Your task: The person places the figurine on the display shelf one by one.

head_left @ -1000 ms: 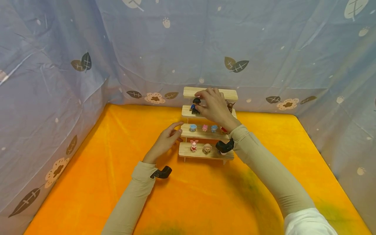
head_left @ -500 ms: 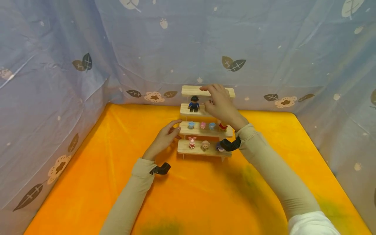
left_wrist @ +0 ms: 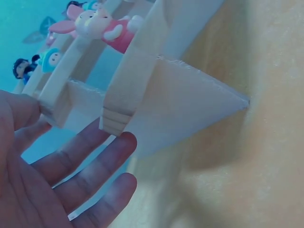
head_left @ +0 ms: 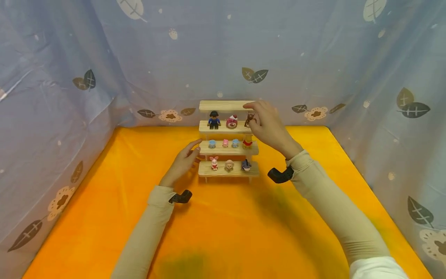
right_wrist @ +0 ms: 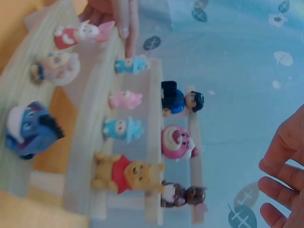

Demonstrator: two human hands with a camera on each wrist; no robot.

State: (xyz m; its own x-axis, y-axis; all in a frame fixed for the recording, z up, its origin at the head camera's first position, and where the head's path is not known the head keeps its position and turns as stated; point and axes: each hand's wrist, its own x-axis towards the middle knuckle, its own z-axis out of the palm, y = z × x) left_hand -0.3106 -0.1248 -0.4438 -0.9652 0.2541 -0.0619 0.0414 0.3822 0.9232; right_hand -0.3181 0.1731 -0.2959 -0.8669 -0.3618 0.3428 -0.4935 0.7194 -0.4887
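A tiered wooden display stand (head_left: 228, 174) holds rows of small toy figures. My left hand (head_left: 180, 166) is at its left side, and in the left wrist view the spread fingers (left_wrist: 107, 154) touch or nearly touch the shelf ends. Beside the upper right end, my right hand (head_left: 270, 126) hovers with loosely bent fingers, holding nothing. Closest to it is a brown figure (right_wrist: 183, 194), partly hidden in the head view. Sharing that shelf are a pink bear (head_left: 231, 122) and a black-haired figure in blue (head_left: 214, 120).
Lower shelves carry a Winnie-the-Pooh figure (head_left: 247, 142), a Piglet (head_left: 214, 163), an Eeyore (head_left: 246, 165), a round beige-faced figure (head_left: 229, 166) and several tiny blue and pink ones. Orange cloth (head_left: 223, 224) lies underneath, with patterned curtain (head_left: 195, 58) at back and sides.
My right hand has let go of the black-haired figure and moved right, uncovering the pink bear. My left hand has stayed by the stand's side. The head view has shifted.
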